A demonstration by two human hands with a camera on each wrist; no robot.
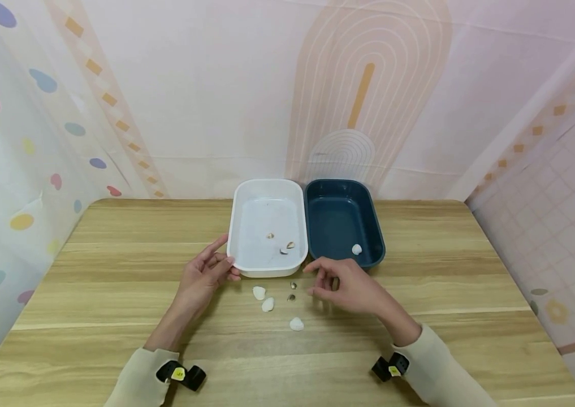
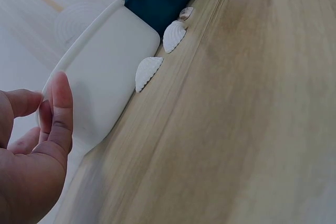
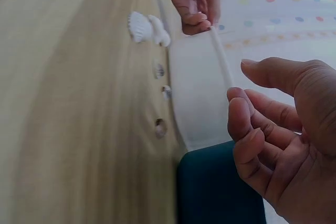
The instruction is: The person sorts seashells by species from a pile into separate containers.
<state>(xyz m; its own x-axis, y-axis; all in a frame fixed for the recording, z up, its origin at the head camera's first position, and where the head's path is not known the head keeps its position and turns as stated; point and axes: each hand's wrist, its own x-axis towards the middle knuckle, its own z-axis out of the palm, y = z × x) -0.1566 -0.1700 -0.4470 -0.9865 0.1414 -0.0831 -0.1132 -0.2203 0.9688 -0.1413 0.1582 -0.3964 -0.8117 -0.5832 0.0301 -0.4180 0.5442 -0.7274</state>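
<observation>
My left hand (image 1: pixel 206 273) grips the near left corner of the white tray (image 1: pixel 267 271), its thumb at the rim; the left wrist view shows this hand (image 2: pixel 39 150) against the tray wall. Over the near edge of the dark blue tray (image 1: pixel 377 226), my right hand (image 1: pixel 343 284) hovers with fingers loosely bent. Nothing shows between thumb and fingertips of this hand (image 3: pixel 278 129) in the right wrist view. Small brownish seashells (image 1: pixel 291 297) lie on the table just left of it. White seashells (image 1: pixel 268 304) are scattered in front of the white tray.
Inside the white tray lie three small brownish shells (image 1: pixel 269 236). One white shell (image 1: pixel 357 249) sits in the blue tray. Both trays stand side by side on the wooden table (image 1: pixel 165 220), close to the patterned backdrop (image 1: pixel 216 113). Another white shell (image 1: pixel 296 324) lies nearer the front.
</observation>
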